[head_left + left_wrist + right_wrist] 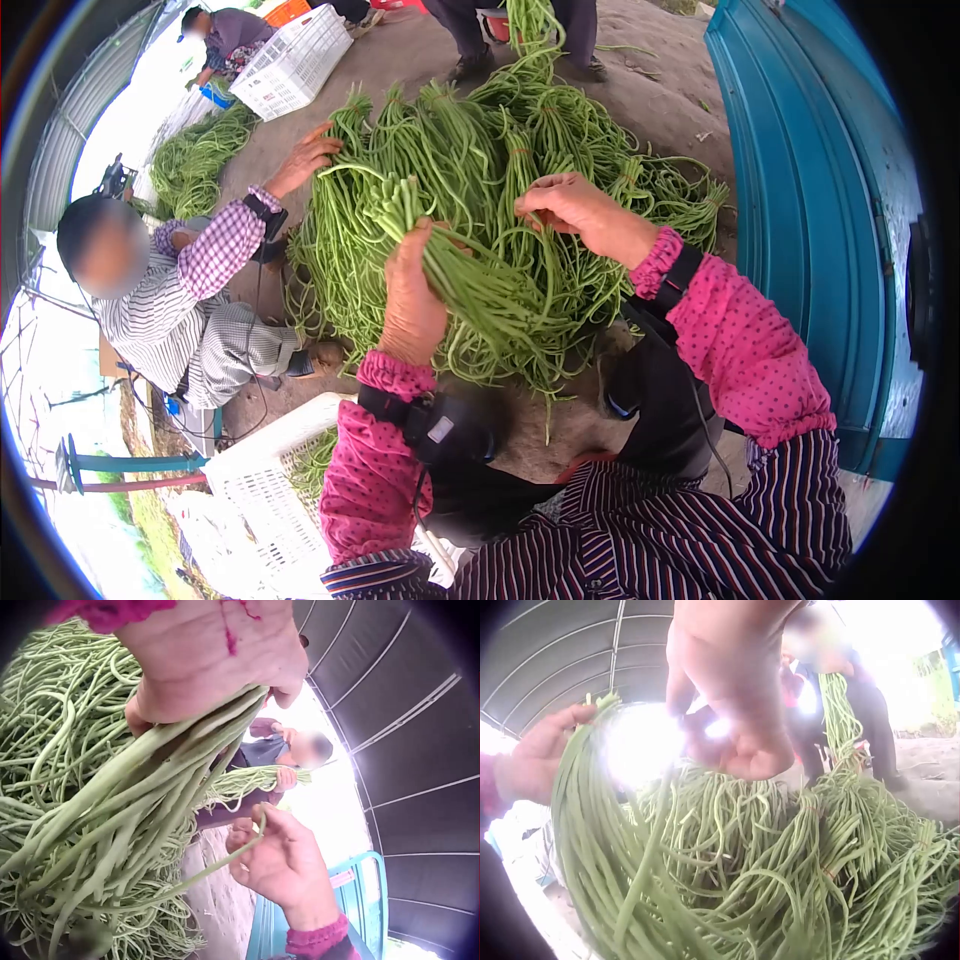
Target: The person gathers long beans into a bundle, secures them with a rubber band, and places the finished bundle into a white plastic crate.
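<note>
My left hand grips a bunch of long green yardlong beans near its upper ends, and the lengths hang down over the heap. Across from it, my right hand pinches the end of a single yardlong bean between thumb and fingers; the left wrist view shows this bean running back toward the bunch. Below both hands lies a big heap of yardlong beans, partly tied in bundles. In the right wrist view the right hand's fingertips are partly hidden by glare.
A person sits at left, one hand on the heap's edge. Another stands behind it in dark trousers, holding beans. A white crate stands by my left arm, another crate farther back. A blue metal panel rises at right.
</note>
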Demonstrator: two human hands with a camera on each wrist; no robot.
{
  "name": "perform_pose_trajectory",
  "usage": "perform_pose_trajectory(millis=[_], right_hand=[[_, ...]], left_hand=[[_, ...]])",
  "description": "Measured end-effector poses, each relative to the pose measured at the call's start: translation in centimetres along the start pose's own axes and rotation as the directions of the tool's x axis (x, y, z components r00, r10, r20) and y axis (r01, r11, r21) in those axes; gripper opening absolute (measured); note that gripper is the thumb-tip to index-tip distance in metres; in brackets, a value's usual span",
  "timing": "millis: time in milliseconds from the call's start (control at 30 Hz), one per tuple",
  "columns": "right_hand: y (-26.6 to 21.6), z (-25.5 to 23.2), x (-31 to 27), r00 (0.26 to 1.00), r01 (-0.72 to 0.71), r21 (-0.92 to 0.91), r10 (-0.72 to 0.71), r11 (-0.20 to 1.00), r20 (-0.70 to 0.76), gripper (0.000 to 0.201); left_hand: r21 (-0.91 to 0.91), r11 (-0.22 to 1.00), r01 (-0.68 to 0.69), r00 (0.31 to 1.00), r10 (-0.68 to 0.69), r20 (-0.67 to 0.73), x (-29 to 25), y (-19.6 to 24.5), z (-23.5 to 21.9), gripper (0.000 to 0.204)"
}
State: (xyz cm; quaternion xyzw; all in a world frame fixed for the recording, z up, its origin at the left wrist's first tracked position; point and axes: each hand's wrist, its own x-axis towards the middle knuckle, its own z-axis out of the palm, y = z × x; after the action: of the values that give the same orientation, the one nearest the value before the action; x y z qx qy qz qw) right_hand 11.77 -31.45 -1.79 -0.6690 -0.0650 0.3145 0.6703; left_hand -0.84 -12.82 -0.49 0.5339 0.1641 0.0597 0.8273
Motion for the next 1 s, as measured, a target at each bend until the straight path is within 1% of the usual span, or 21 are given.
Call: perform_pose_trajectory(millis=[67,100,200,233,300,333,367,467,567,633,733,767,867,900,1000], right_hand=[[-1.6,0.1,-1.6,0.999,0.045,-0.011,-0.045,0.999,-0.01,0.009],[-2.0,0.0,-2.0,0.999,0.042,-0.018,-0.042,0.999,0.009,0.007],[-2.4,-0.3,-1.9,0.991,0.106,0.074,-0.112,0.992,0.073,0.006],[-2.7,-0.1,-2.0,0.987,0.122,0.153,-0.136,0.981,0.085,0.008],[-3.6,0.8,-2.4,0.988,0.105,0.287,-0.133,0.952,0.082,0.011],[-4.0,1.4,-2.6,0.988,0.096,0.352,-0.132,0.931,0.081,0.012],[-4.2,1.8,-2.5,0.986,0.113,0.398,-0.152,0.91,0.069,0.014],[-4.5,1.8,-2.3,0.974,0.147,0.468,-0.21,0.871,0.085,0.014],[-4.0,0.7,-2.0,0.97,0.175,0.396,-0.226,0.901,0.085,0.015],[-3.6,0.0,-2.3,0.976,0.128,0.28,-0.17,0.951,0.134,0.018],[-3.1,0.0,-2.8,0.973,0.069,0.142,-0.098,0.987,0.209,0.022],[-2.9,0.2,-3.0,0.97,0.054,0.101,-0.077,0.993,0.233,0.023],[-3.1,1.1,-3.6,0.955,0.122,0.07,-0.136,0.99,0.265,0.018],[-3.5,1.3,-3.9,0.937,0.155,0.061,-0.166,0.986,0.307,0.016],[-2.7,1.5,-3.2,0.941,0.15,0.04,-0.155,0.988,0.301,0.019]], left_hand=[[-0.061,0.994,0.086,0.996,-0.085,0.014,0.5,0.1,-1.5,0.042],[-0.077,0.991,0.114,0.993,-0.112,0.018,0.7,0.2,-1.6,0.044],[-0.029,0.987,0.157,0.967,-0.148,0.207,0.2,0.4,-1.1,0.046],[0.015,0.973,0.23,0.938,-0.226,0.262,0.1,0.3,-0.8,0.05],[0.003,0.959,0.283,0.872,-0.259,0.415,-0.3,-0.2,0.1,0.053],[0.0,0.951,0.309,0.83,-0.269,0.488,-0.5,-0.3,0.4,0.055],[-0.021,0.929,0.369,0.778,-0.297,0.554,-0.5,-0.5,0.7,0.06],[-0.107,0.887,0.449,0.693,-0.27,0.668,-0.5,-1.5,1.0,0.061],[-0.208,0.886,0.414,0.74,-0.194,0.643,-1.0,-1.7,1.1,0.058],[-0.253,0.889,0.382,0.786,-0.169,0.594,-1.2,-1.5,0.8,0.057],[-0.293,0.888,0.354,0.821,-0.145,0.553,-1.0,-1.2,0.5,0.057],[-0.29,0.89,0.352,0.819,-0.143,0.556,-0.9,-1.1,0.3,0.056],[-0.269,0.915,0.301,0.861,-0.14,0.488,-1.0,-0.6,0.7,0.058],[-0.263,0.918,0.298,0.869,-0.147,0.473,-1.1,-0.5,0.8,0.058],[-0.243,0.924,0.295,0.882,-0.166,0.442,-1.1,-0.3,1.2,0.058]])
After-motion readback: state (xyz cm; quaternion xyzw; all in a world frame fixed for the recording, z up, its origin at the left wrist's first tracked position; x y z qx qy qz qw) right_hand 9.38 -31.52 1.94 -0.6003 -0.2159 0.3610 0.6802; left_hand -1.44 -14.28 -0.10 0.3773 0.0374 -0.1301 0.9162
